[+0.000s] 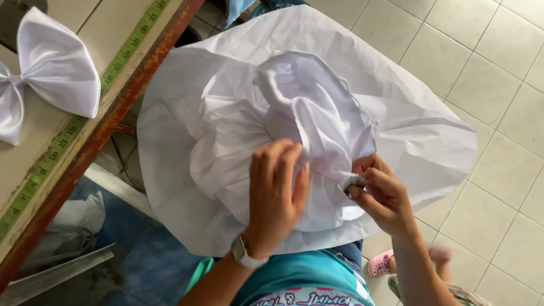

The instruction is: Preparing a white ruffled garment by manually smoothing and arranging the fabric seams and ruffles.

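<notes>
A large piece of white fabric, gathered and bunched in the middle, lies spread over my lap. My left hand, with a watch on the wrist, presses flat on the gathered folds and holds them. My right hand pinches a narrow gathered end of the same fabric at its right side, with a small grey item, too small to tell, between thumb and finger.
A wooden table with a yellow-green measuring tape along its edge stands at the left, and a white satin bow lies on it. Tiled floor spreads to the right. A pink sandal shows below. Blue cloth lies under the table.
</notes>
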